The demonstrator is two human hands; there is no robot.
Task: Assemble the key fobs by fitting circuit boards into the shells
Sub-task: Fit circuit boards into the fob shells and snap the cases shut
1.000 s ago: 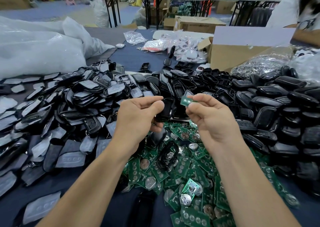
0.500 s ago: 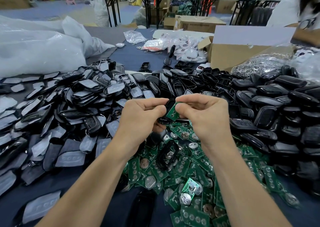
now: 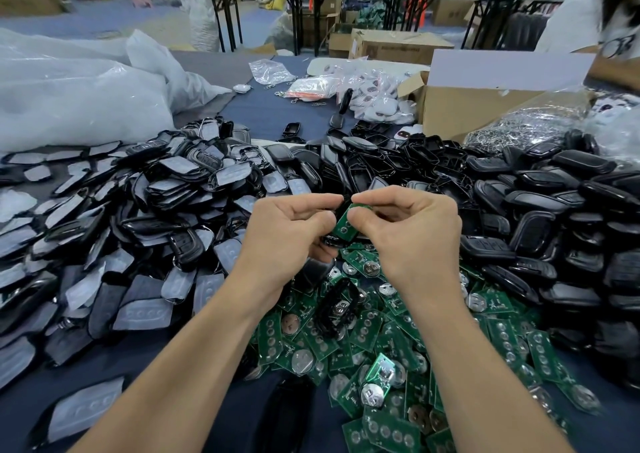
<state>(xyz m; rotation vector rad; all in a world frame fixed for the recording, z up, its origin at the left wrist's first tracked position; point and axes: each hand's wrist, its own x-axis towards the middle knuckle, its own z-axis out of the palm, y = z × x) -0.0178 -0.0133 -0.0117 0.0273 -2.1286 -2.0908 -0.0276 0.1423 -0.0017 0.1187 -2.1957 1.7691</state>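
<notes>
Dark worktop [image 3: 270, 113] heaped with shells [image 3: 519, 189] and boards [image 3: 381, 335]. Left hand [image 3: 287, 238] gripping a shell [image 3: 329, 242], right hand [image 3: 412, 234] pinching circuit board [image 3: 343, 222] against it.

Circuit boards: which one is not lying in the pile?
The circuit board pinched in the right hand, raised above the heap; the rest lie loose.

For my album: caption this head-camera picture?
Right hand holds a green circuit board against the black shell in the left hand, above piled boards.

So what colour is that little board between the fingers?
The circuit board is green with pale round spots; head view shows it best.
</notes>
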